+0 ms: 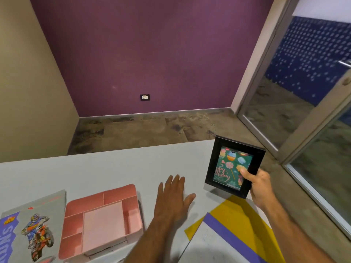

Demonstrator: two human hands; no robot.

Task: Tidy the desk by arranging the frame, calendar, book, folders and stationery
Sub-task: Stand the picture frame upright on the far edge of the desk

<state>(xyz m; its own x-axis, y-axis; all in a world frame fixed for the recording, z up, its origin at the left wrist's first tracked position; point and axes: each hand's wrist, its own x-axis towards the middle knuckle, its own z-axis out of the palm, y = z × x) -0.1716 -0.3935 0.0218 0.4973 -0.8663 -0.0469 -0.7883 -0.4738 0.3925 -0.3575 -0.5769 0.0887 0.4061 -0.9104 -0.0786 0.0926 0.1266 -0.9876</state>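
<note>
Nearest us at 7 o'clock, motocross book [28,230], then pink organizer tray [100,215]. Our left hand [172,198] lies flat, fingers straight, on the desk [95,168]. At 3 o'clock our right hand [260,186] grips the upright black frame [232,166], over yellow folder [237,213].

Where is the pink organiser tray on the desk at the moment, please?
In the head view the pink organiser tray lies flat at the lower left of the desk, between the motorbike book and the left hand.
</note>
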